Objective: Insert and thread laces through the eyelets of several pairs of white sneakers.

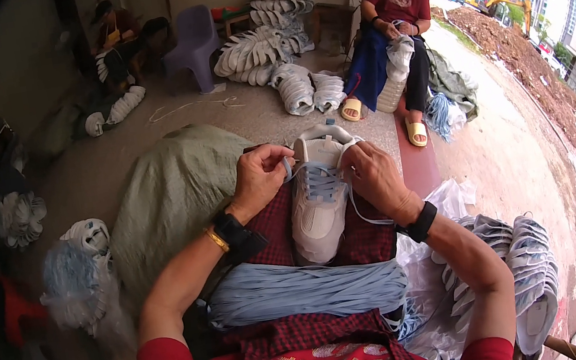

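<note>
A white and light-grey sneaker (319, 224) lies over my lap on dark red checked cloth, its toe toward me. A blue-grey shoelace (322, 184) crosses its tongue through the eyelets. At the left side of the shoe opening, my left hand (259, 178) pinches one end of the lace between thumb and fingers. My right hand (378, 179) is closed at the right eyelet edge, gripping the lace; a loose length hangs below it. Its fingertips are partly hidden. A thick bundle of blue-grey laces (305, 288) lies across my lap, nearer to me than the toe.
Stacked shoe uppers (532, 269) stand at my right beside clear plastic (423, 271). A green-grey sack (173, 191) bulges at my left, near bagged uppers (80, 273). Ahead, a seated person (399, 4) handles a white upper. More piles (260, 49) and a purple chair (195, 44) stand farther back.
</note>
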Motion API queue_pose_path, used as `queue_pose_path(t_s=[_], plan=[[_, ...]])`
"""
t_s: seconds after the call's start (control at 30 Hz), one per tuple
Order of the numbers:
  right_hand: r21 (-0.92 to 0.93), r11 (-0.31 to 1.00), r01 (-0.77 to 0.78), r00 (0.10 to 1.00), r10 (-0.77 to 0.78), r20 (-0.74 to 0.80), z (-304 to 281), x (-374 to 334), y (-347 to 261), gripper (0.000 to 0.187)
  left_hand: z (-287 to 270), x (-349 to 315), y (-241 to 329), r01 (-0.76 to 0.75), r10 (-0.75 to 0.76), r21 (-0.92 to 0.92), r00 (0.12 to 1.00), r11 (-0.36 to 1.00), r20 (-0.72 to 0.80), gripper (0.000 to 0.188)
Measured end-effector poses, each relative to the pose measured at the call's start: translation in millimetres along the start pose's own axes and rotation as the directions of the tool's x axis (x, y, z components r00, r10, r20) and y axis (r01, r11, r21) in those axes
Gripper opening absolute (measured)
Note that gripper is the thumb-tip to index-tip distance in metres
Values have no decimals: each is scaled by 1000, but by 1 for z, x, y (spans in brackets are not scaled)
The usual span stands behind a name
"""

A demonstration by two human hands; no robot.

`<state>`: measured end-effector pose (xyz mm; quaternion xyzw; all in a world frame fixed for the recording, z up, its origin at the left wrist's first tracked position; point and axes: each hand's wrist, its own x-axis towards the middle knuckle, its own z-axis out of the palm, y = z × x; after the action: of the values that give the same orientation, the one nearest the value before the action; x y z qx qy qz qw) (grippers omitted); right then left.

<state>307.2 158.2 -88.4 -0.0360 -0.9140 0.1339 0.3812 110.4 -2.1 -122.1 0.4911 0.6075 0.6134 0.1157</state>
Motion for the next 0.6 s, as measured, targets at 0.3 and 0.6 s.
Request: queue_pose_path(t_s=[0.3, 0.6], plan=[[128, 986, -110, 948, 66, 311, -24, 22, -2, 27, 10, 0, 0, -59, 59, -51, 998, 997, -16, 10], [-14, 997, -75, 890, 73, 451, -37, 40, -12, 16, 21, 8, 11, -149, 148, 24, 989, 989, 20, 18]])
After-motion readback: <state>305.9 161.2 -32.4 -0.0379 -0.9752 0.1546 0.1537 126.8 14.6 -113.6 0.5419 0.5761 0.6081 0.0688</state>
